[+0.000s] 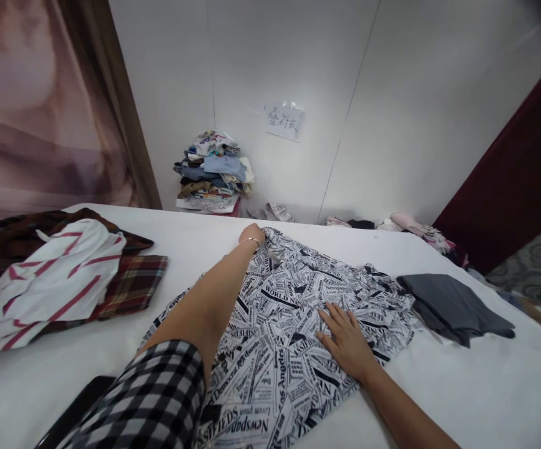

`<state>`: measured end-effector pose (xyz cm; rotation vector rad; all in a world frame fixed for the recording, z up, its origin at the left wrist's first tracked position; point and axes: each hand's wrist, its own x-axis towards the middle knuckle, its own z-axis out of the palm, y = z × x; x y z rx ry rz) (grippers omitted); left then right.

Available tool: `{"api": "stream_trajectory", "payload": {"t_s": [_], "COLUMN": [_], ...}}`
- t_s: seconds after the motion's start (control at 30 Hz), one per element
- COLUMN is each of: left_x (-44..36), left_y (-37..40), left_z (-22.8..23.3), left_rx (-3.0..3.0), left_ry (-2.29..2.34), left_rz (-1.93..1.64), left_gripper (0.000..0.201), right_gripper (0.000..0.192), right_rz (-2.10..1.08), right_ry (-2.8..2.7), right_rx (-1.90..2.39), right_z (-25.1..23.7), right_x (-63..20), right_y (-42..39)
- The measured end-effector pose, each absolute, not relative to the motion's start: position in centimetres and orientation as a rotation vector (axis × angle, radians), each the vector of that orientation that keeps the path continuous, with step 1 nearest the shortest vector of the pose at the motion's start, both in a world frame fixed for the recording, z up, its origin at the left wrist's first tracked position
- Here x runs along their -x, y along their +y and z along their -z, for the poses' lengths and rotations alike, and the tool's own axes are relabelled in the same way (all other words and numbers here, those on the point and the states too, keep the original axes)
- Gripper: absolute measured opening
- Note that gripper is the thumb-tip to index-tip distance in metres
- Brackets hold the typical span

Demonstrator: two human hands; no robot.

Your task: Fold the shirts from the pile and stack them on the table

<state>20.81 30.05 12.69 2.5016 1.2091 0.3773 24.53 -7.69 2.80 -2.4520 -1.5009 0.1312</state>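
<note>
Pinching newsprint shirt point(279, 324) w/ left hand point(252, 236), right hand point(345, 340) spread flat; grey cloth point(452, 305) nr.

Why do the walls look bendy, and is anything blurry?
Head view: the wide lens bows the wall and bed edge; the curtain at top left is smeared and soft; light is even, with only faint shadow under the right hand on the newspaper-print shirt.

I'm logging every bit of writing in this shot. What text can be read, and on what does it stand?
"WORLD N…" – on the newsprint shirt, between the left hand and right hand.
"Los Angeles" – same shirt, lower middle.
"Newspaper" and "…SSIFIEDS" – same shirt, near edge, upside down.
Smaller print on the shirt: too small to read.
Paper sign on the wall: handwritten characters, too blurred to read surely.
</note>
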Motion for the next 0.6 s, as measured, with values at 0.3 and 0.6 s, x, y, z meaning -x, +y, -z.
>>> {"api": "stream_trajectory", "payload": {"t_s": [0.3, 0.6], "left_x": [-20.6, -16.8], "left_y": [30.2, 33.1], "left_z": [-17.2, -13.3], "left_rx": [-2.985, -2.75], "left_ry": [0.651, 1.321], "left_rz": [-0.688, -0.168], "left_gripper": [0.034, 0.066], "right_gripper": [0.065, 0.061], "right_rz": [-0.159, -0.1], "right_ry": [-1.489, -1.483], "right_rx": [2.457, 2.461], "right_z": [-3.1, -2.8], "right_x": [-24.5, -24.4], "right_y": [-7.6, -7.6]}}
